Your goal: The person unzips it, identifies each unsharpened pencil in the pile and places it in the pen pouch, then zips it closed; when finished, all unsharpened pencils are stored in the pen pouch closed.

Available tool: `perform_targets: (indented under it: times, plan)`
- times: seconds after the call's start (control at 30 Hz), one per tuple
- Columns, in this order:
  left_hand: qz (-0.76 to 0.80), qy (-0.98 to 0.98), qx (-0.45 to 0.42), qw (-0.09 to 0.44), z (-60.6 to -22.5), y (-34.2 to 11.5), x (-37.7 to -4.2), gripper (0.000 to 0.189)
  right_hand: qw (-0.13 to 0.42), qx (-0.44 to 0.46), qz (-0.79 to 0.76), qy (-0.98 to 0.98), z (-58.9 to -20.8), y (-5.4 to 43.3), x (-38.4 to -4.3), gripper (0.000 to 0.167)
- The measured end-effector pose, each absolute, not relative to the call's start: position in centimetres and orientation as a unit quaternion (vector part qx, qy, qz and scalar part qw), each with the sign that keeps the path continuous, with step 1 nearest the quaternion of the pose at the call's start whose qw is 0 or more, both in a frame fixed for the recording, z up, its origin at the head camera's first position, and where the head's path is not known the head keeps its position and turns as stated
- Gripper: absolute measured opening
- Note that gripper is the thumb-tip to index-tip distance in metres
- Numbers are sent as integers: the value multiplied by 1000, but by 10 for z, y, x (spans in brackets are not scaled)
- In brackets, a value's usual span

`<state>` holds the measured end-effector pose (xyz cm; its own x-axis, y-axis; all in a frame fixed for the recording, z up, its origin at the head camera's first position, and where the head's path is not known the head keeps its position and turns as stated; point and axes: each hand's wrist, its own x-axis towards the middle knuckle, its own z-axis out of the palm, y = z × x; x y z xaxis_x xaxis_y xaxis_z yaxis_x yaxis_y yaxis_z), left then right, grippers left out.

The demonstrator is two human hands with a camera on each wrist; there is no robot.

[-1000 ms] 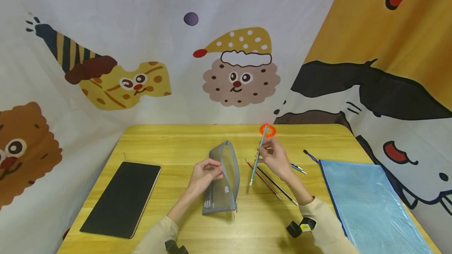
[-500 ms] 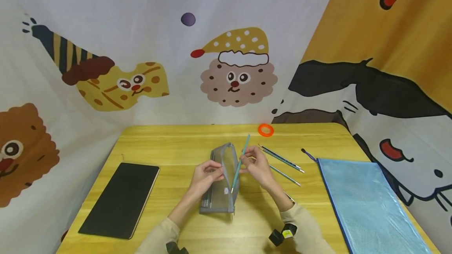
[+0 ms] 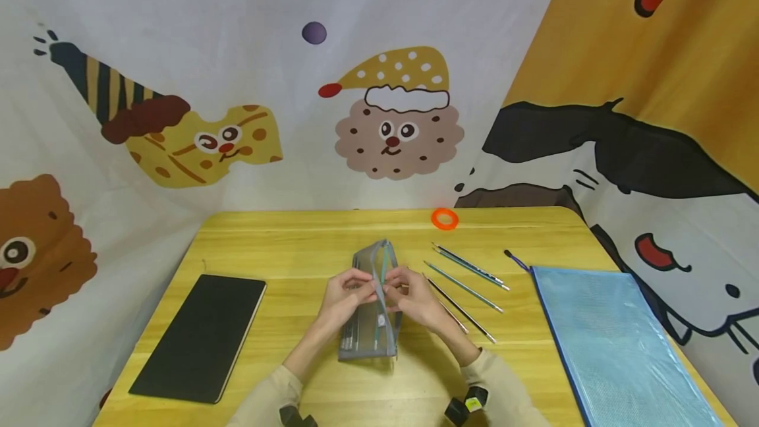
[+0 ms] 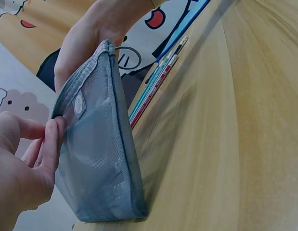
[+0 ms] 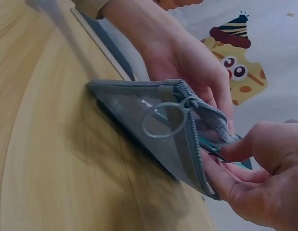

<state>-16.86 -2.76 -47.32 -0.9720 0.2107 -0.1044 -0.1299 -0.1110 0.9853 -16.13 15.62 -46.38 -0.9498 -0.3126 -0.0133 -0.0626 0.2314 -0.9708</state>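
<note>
A grey mesh pencil case (image 3: pixel 363 331) stands on the table with its zipped mouth spread apart. My left hand (image 3: pixel 344 298) pinches one edge of that mouth between thumb and fingers. On the other side, my right hand (image 3: pixel 418 298) holds a teal pencil (image 3: pixel 385 259) that slants down into the case; its lower part shows through the mesh. The right wrist view has the right fingers inside the opening, beside the round zipper pull (image 5: pixel 164 120). To the right lie several more pencils, among them a teal one (image 3: pixel 464 286) and a black one (image 3: pixel 468 317).
A black notebook (image 3: pixel 201 338) lies at the left of the wooden table (image 3: pixel 308 242). On the right is a blue zip folder (image 3: pixel 617 341) with a dark pull cord. An orange ring (image 3: pixel 445 219) sits near the back edge, before a cartoon-printed curtain (image 3: pixel 267 31).
My right hand has carried the teal pencil leftward from above the other pencils into the mouth of the case. My left hand has kept its pinch on the case's edge.
</note>
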Motion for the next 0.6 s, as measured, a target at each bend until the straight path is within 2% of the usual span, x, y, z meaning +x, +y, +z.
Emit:
perform_targets:
  times: [0.27, 0.6]
  plan:
    - [743, 658, 43, 113, -474, -27, -171, 25, 111, -145, -571, 801, -459, 159, -160, 27]
    - [754, 650, 29, 89, -471, -26, -179, 20, 72, -136, -588, 794, -442, 169, -143, 19]
